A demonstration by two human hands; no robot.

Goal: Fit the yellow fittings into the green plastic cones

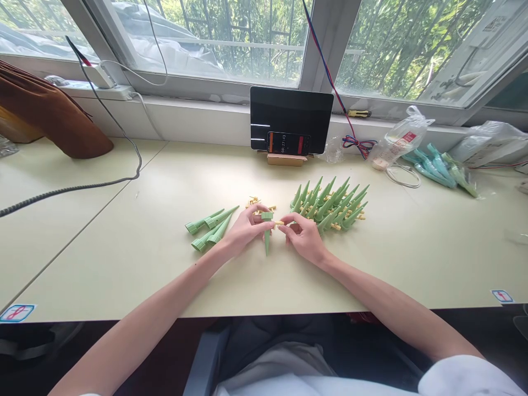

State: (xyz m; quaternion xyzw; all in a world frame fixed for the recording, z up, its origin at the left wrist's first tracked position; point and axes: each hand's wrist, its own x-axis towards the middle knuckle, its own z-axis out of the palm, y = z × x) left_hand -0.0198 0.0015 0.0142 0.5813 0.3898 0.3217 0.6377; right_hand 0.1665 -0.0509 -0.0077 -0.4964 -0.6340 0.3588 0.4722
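My left hand (pixel 246 231) pinches a green plastic cone spike (pixel 267 235) by its wide top, tip pointing toward me. My right hand (pixel 303 235) pinches a small beige peg (pixel 279 223) whose end meets the side of the spike's top. Behind my hands lies a scatter of loose beige pegs (pixel 259 204). To the left rest three bare green spikes (pixel 211 227). To the right sits a stacked pile of green spikes with beige pegs fitted (pixel 330 204).
A dark tablet (pixel 291 117) and a phone (pixel 289 143) stand on a small block by the window ledge. Plastic bags with teal spikes (pixel 439 167) lie at the far right. A grey cable (pixel 70 189) crosses the left tabletop; a brown bag (pixel 49 113) sits far left.
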